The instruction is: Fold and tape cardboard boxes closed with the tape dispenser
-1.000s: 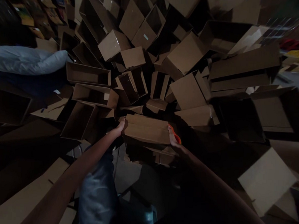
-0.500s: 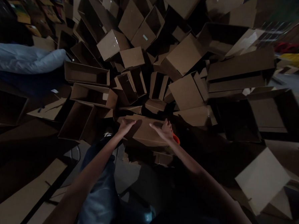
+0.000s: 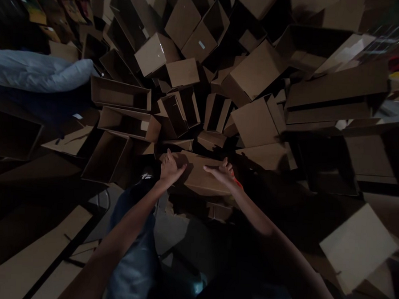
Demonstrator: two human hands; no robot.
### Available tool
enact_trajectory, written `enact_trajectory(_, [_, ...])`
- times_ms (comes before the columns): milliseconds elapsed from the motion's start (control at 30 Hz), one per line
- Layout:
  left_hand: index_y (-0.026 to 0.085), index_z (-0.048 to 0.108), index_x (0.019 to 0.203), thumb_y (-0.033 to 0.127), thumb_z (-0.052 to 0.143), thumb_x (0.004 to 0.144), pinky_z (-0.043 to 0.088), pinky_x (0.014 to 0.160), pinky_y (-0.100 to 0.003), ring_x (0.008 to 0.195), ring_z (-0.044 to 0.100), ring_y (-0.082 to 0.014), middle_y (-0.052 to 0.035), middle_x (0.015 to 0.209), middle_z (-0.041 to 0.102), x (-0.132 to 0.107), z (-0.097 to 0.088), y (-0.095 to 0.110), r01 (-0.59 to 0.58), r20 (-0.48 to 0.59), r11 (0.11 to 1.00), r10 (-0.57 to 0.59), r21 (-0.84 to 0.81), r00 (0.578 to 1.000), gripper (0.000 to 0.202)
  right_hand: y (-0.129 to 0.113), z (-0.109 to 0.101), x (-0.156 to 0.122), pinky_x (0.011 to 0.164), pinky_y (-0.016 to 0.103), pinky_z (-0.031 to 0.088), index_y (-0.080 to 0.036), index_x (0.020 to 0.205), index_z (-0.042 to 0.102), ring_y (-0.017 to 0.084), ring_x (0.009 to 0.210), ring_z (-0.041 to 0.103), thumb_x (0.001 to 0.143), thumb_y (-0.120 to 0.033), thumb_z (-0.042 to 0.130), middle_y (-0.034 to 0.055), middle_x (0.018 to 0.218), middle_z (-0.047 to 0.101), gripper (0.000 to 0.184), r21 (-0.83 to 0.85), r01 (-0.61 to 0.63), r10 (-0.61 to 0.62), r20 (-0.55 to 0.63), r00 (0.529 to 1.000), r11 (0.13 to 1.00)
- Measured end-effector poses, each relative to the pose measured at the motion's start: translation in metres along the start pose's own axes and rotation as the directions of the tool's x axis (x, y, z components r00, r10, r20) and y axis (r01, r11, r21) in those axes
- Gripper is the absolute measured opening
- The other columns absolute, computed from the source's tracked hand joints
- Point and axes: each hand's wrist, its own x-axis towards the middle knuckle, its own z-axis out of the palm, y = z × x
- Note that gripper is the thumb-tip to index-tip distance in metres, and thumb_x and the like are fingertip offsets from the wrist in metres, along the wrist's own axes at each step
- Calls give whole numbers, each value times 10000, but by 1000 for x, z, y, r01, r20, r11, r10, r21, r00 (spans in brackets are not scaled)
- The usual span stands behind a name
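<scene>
Left hand [image 3: 170, 169] and right hand [image 3: 221, 172]: both open, fingers spread, palms against a folded cardboard carton [image 3: 201, 176], neither closed around it. Small orange object [image 3: 238, 183] just beside the carton's right end. Heaped open cardboard boxes [image 3: 254, 125] beyond the carton.

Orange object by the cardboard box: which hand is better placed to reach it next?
Probably the right hand: it is open right beside the orange object, at that end of the cardboard box, while the left hand is at the box's far end.
</scene>
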Motion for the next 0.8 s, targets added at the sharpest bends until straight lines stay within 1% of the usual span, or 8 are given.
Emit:
enact_trajectory(67, [14,120,1533,426,696,803,322,1149,-476,1449,350,-379,-299,1511,392,-3,-1,8,-12,-14,999,13,53,1000,1018,0,-1,0,1154,568,230,-122,1596,11,428,1463,254,656,-657,729,264,1551,288,1298,23,2,-2,0,1000,1000])
enact_trajectory(167, [25,78,1550,544,713,760,328,1140,-506,1450,338,-401,-312,1523,367,-6,2,21,47,-3,994,-46,94,999,1138,1,-6,-2,1153,506,272,-123,1596,12,409,1452,297,692,-608,728,261,1549,299,1251,47,18,-18,11,1000,999])
enact_trajectory(267, [13,36,1560,692,691,704,223,1177,-573,1492,205,-450,-343,1576,245,-9,5,35,80,-3,981,-81,174,997,1274,3,-14,-9,1156,465,288,-113,1595,27,390,1442,336,739,-530,716,259,1546,310,1175,102,58,-61,22,998,993])
enact_trajectory(367, [4,-5,1565,778,632,683,116,1178,-640,1507,54,-481,-358,1605,120,-11,7,46,97,22,965,-105,242,994,1335,5,-22,-16,1149,449,308,-118,1595,41,376,1432,369,773,-454,705,266,1557,288,1108,164,85,-92,35,995,983])
enact_trajectory(500, [9,-23,1568,810,618,656,93,1155,-682,1504,-18,-489,-363,1611,46,-10,8,55,144,66,948,-169,284,983,1372,13,-27,-15,1160,417,306,-117,1591,61,332,1454,349,801,-367,678,250,1576,272,1033,222,114,-119,9,993,968])
enact_trajectory(600, [11,13,1566,796,648,646,151,1153,-658,1502,77,-492,-370,1598,121,-7,9,56,151,71,942,-180,299,981,1367,25,-27,-9,1169,418,302,-136,1585,115,316,1480,305,794,-368,675,213,1582,292,996,262,161,-164,-9,986,952])
enact_trajectory(700, [21,59,1564,787,689,617,234,1124,-640,1451,253,-499,-365,1543,274,-5,11,54,156,35,944,-173,290,984,1371,34,-21,0,1162,450,321,-179,1567,191,322,1463,339,769,-392,695,188,1580,320,967,267,185,-185,-24,982,946])
enact_trajectory(800, [31,93,1559,772,721,600,294,1092,-613,1384,359,-491,-346,1479,366,-3,15,54,172,-25,943,-172,286,985,1365,39,-13,6,1157,454,343,-173,1555,181,306,1439,382,715,-403,749,187,1564,361,1041,295,189,-170,-87,982,937])
